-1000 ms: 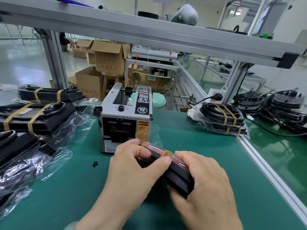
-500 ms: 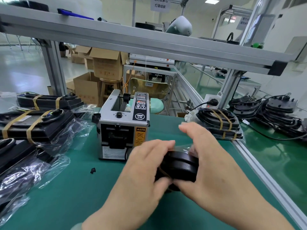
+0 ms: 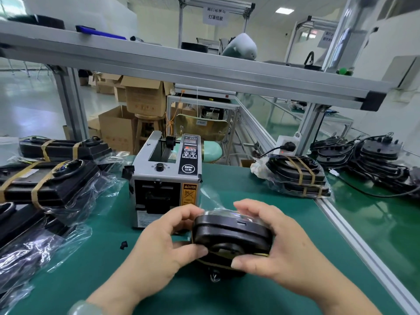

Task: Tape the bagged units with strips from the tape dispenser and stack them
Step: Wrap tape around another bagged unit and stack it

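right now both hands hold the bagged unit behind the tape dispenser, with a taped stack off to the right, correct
Not behind: in the head view the left hand and right hand hold the bagged unit in front of the tape dispenser, nearer the person. The taped stack is off to the right.

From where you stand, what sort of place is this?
Most likely a factory packing bench. An electric tape dispenser sits on a green work mat, taped stacks of bagged units lie to its left and right, and cardboard cartons stand behind. Left hand and right hand grip one bagged unit.
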`<action>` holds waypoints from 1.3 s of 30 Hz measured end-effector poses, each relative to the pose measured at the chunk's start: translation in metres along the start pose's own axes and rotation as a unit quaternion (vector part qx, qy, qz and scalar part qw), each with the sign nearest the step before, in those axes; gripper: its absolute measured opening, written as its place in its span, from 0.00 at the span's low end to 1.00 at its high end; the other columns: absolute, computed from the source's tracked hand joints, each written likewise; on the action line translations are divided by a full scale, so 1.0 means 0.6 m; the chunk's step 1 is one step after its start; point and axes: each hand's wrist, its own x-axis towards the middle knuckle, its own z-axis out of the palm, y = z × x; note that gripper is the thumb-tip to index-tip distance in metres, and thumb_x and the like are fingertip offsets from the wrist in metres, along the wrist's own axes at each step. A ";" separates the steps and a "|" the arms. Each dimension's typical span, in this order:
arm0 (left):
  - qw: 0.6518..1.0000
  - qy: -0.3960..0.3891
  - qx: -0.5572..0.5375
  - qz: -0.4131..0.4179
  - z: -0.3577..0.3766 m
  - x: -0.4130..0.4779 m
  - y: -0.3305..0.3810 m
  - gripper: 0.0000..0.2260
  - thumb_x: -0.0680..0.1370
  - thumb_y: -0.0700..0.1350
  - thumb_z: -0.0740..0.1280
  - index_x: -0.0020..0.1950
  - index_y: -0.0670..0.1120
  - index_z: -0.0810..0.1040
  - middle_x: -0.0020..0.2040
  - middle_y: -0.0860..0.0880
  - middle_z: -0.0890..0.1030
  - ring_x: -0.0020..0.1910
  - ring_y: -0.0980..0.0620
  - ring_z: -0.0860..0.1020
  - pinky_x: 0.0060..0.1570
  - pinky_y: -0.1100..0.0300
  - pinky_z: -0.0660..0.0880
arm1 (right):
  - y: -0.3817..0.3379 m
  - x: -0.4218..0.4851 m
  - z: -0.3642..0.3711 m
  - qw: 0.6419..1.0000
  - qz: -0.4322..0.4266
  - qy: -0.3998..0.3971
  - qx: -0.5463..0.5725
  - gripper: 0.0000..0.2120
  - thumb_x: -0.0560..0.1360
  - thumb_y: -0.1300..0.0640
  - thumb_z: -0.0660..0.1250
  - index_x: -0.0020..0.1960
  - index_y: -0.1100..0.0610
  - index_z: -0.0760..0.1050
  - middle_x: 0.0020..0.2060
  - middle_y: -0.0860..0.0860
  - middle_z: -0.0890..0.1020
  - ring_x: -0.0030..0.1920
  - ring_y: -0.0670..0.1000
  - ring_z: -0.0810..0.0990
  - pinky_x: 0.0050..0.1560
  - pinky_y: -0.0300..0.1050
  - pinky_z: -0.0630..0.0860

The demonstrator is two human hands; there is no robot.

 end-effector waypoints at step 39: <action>0.835 0.338 -0.272 -0.339 -0.047 0.086 0.005 0.07 0.78 0.43 0.67 0.42 0.43 0.77 0.33 0.49 0.80 0.18 0.62 0.74 0.18 0.71 0.69 | 0.042 -0.040 0.091 0.931 -0.102 0.287 -0.198 0.34 0.56 0.55 0.79 0.60 0.54 0.72 0.53 0.47 0.76 0.54 0.52 0.74 0.57 0.42 0.68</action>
